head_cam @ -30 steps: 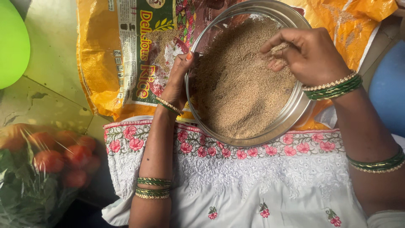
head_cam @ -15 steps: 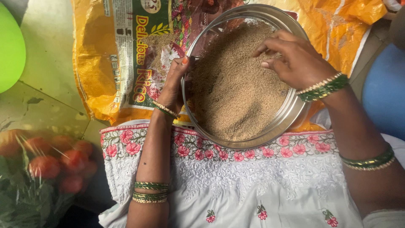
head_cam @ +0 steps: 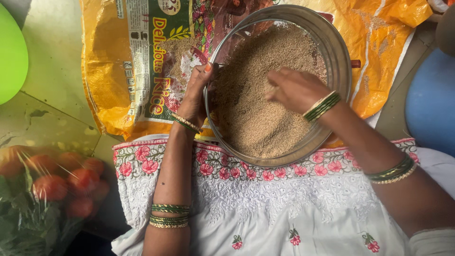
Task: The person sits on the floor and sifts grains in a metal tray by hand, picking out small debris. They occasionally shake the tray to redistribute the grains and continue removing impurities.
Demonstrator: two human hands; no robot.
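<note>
A round metal sieve [head_cam: 341,57] full of brown grain [head_cam: 256,118] rests over my lap. My left hand [head_cam: 196,92] grips the sieve's left rim, thumb over the edge. My right hand [head_cam: 294,87] lies palm down in the middle of the grain, fingers bent into it. Whether it holds any grain is hidden. Both wrists and forearms carry green and gold bangles.
A yellow printed sack [head_cam: 123,71] lies flat under the sieve with some grain spilled on it. A bag of red tomatoes and greens [head_cam: 52,185] sits at the lower left. A green round object [head_cam: 12,52] is at the far left, a blue one [head_cam: 431,104] at right.
My right hand has moved from the sieve's upper right rim leftward and down into the middle of the grain. The left hand keeps its hold on the rim.
</note>
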